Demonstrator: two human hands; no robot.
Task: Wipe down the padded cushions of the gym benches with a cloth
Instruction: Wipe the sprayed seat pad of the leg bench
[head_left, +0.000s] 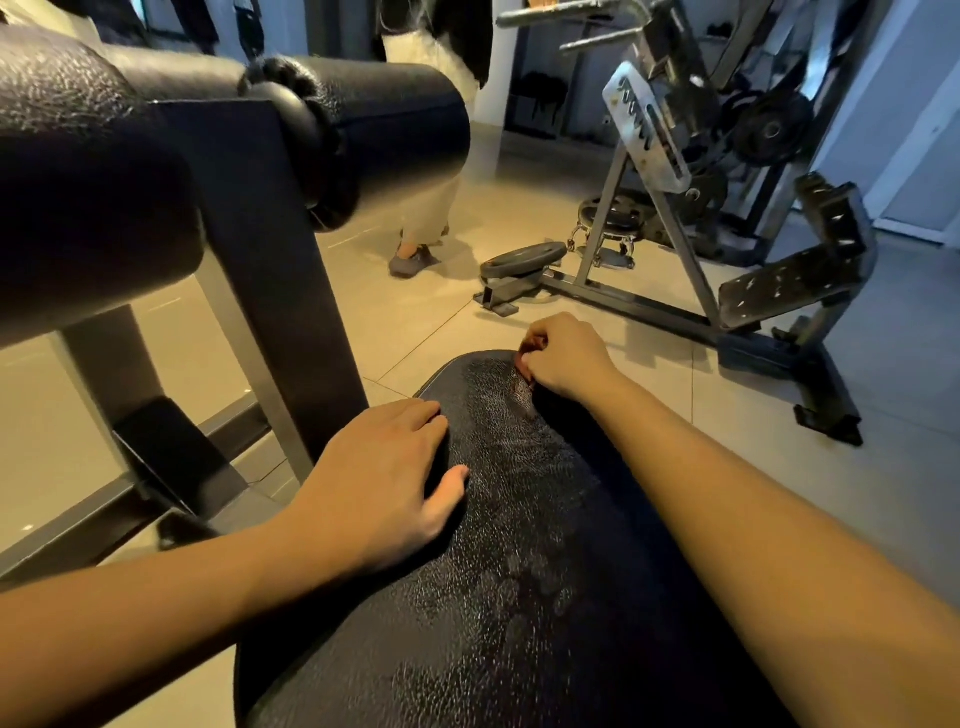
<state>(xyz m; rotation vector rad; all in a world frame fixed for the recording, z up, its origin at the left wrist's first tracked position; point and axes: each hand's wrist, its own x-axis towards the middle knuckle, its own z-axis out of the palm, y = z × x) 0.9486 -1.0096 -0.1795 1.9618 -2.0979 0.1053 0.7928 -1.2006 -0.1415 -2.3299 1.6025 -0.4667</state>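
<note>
The fingers (415, 415) of the left hand (379, 478) lay spread and flat on the near left edge of the black padded cushion (519, 545), palm down, thumb stretched out across the grained vinyl, gripping nothing. The cushion ran away from the person between both bare forearms, its surface shiny and mottled under the light. Further along, at the cushion's rounded far end, the right hand (566, 358) was curled into a loose fist, knuckles up, with the fingertips pinched on something small and reddish pressed to the pad; so little of it showed that I could not tell for sure whether it was the cloth.

To the left, close by and high, stood a dark steel frame (270, 249) carrying thick black roller pads (93, 171), which blocked much of that side of the room. Its base bars sat on the pale tiled floor (415, 322) just beside the cushion.

Beyond the right hand, well apart, a grey metal machine (675, 218) stood on the tiles with a slotted adjustment plate, a studded footplate (800, 280) to its right and a weight plate (522, 258) lying near its foot. More plates hung on the machine behind. Farthest back, another person's leg and dark shoe (413, 258) showed past the roller pad, partly hidden by it.
</note>
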